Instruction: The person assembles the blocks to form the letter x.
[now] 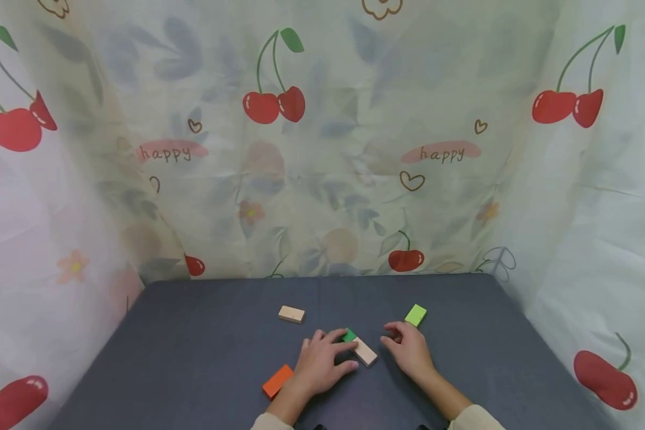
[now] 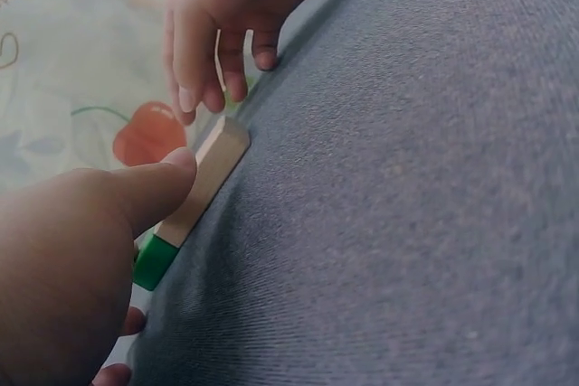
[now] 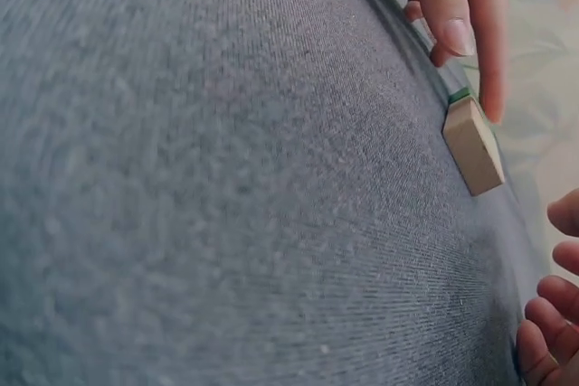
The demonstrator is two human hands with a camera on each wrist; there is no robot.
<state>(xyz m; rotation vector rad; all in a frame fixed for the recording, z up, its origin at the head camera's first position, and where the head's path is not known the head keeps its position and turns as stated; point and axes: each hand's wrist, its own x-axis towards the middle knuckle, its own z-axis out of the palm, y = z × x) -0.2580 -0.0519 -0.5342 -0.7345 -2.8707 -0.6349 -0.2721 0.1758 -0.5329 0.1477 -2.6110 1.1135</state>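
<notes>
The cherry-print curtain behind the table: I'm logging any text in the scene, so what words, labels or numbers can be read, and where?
"happy" on a pink smear on the curtain, left side.
"happy" on a second pink smear, right side.
The wooden blocks and the table show no lettering.

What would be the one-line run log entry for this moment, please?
left hand: touches tan block | dark green block: adjoining | right hand: open, beside | lime block, orange block: apart
</notes>
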